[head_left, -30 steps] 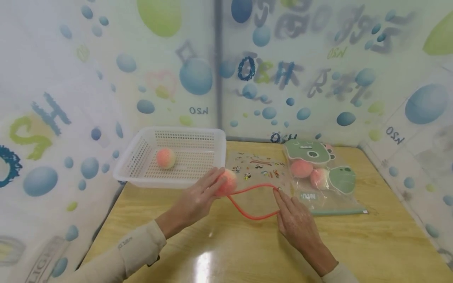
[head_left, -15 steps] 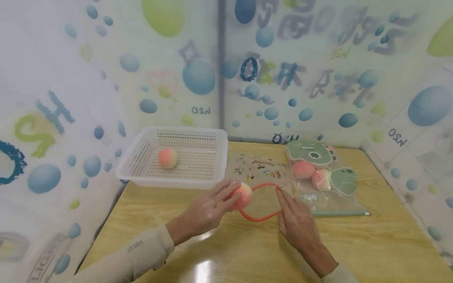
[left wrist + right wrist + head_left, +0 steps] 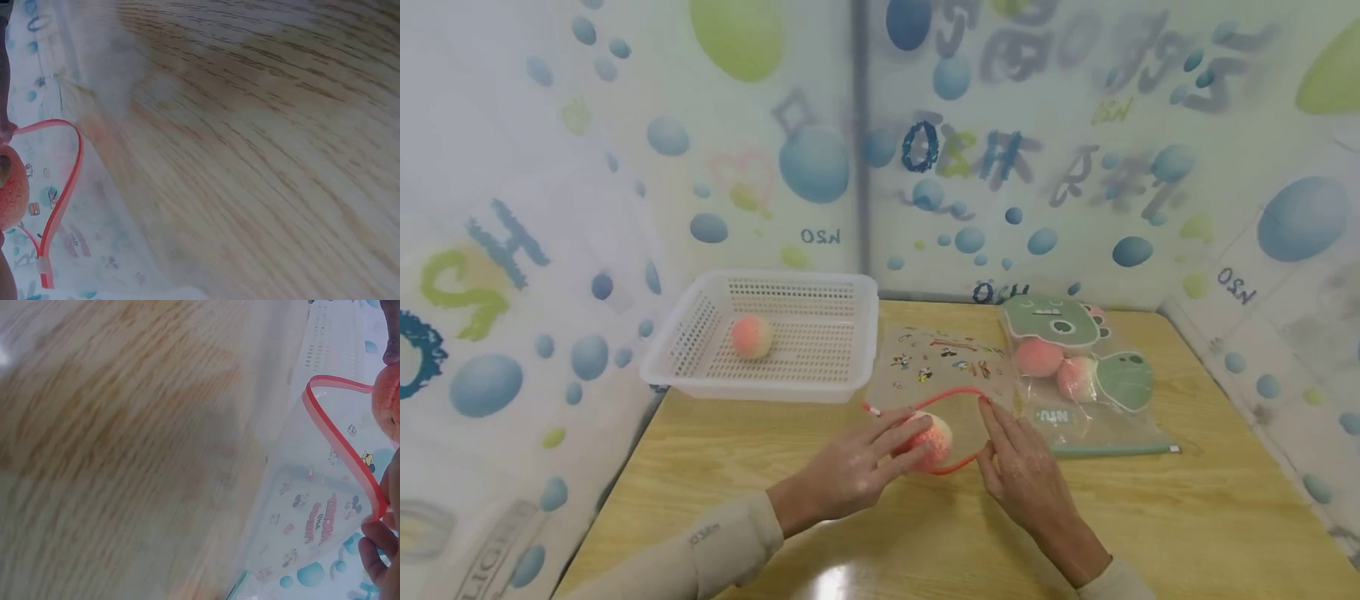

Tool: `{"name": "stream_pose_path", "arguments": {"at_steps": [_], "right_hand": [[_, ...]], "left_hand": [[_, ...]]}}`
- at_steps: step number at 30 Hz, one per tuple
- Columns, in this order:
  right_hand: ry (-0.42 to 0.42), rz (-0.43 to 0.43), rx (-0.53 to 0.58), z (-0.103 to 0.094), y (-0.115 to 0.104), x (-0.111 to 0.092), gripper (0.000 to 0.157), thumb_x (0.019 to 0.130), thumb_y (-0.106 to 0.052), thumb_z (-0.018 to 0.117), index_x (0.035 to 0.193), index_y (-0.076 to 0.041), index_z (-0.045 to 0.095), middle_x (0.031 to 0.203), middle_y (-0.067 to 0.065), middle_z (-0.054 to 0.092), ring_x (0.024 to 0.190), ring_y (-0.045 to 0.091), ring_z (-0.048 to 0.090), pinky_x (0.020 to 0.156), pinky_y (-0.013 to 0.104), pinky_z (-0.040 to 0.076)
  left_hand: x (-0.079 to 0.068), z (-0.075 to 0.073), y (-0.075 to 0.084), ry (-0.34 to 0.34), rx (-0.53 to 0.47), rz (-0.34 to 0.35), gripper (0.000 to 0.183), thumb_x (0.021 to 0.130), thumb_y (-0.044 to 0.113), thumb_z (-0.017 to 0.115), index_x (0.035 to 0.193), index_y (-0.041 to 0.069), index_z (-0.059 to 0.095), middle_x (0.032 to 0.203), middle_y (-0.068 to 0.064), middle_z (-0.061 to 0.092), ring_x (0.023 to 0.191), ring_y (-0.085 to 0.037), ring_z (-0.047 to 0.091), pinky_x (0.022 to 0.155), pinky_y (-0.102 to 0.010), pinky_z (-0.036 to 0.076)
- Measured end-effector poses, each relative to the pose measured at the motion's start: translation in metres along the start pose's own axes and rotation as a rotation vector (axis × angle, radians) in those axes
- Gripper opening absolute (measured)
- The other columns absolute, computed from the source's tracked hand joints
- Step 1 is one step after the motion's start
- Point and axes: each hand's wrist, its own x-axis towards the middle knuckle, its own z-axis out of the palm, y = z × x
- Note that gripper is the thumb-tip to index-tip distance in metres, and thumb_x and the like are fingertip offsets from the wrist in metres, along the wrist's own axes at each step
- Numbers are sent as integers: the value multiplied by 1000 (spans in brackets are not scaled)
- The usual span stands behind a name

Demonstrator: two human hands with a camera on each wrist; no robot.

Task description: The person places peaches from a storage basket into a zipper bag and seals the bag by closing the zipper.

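My left hand (image 3: 861, 467) grips a pink-and-cream peach (image 3: 936, 442) at the open mouth of a clear zip bag (image 3: 917, 342) printed with small cartoon figures. The bag's red zip edge (image 3: 955, 390) bows apart into a loop around the peach. On the loop's right end, my right hand (image 3: 1026, 467) pinches the edge between thumb and fingers. The right wrist view shows those fingers (image 3: 378, 547) at the red edge, with the peach (image 3: 387, 403) above them. In the left wrist view the peach (image 3: 12, 194) is partly cut off at the frame border.
A white perforated basket (image 3: 857, 383) with one peach (image 3: 752, 337) inside stands at the back left. To the right lies another clear bag (image 3: 1120, 429) with green animal shapes and several peaches (image 3: 1039, 357) in it. Patterned walls (image 3: 1060, 150) border the wooden table (image 3: 1210, 517).
My left hand has carried the peach from beside the basket's front corner rightward and nearer, into the red loop. The loop's left end now shows. My right hand has stayed at the edge.
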Motion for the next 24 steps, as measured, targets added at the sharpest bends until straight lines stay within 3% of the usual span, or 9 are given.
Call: {"name": "stream_pose_path", "arguments": {"at_steps": [5, 9, 13, 18, 24], "right_hand": [[-12, -22, 29, 1, -4, 1, 56, 91, -12, 45, 144, 7, 51, 132, 22, 61, 103, 37, 63, 84, 49, 54], [-28, -18, 21, -1, -6, 0, 57, 89, -11, 48, 144, 7, 51, 131, 21, 61, 95, 33, 62, 76, 46, 54], [-44, -12, 14, -3, -7, -2, 59, 87, -9, 52, 144, 6, 50, 131, 21, 61, 93, 33, 63, 76, 47, 55], [-48, -6, 17, -5, -8, -2, 63, 84, -7, 56, 145, 6, 49, 131, 22, 61, 94, 34, 64, 79, 49, 54], [-14, -23, 27, -4, -6, -1, 61, 86, -7, 52, 146, 7, 48, 132, 23, 60, 98, 35, 63, 78, 48, 54]], "left_hand": [[1, 10, 2, -11, 28, 20, 43, 99, -1, 37, 131, 3, 66, 146, -24, 51, 130, -40, 53, 106, -42, 45], [6, 18, 4, -106, 102, 19, 42, 101, 4, 41, 136, 9, 63, 150, -22, 47, 134, -39, 48, 104, -45, 47], [12, 25, 5, -165, 188, 13, 45, 96, 13, 54, 140, 15, 60, 151, -20, 46, 134, -39, 48, 94, -46, 50], [15, 33, 4, -120, 275, 43, 45, 92, 19, 59, 136, 18, 64, 146, -17, 52, 125, -34, 54, 87, -45, 52], [16, 34, -2, -20, 277, -4, 24, 95, 9, 56, 105, 17, 77, 142, -19, 55, 123, -33, 56, 86, -49, 51]]}}
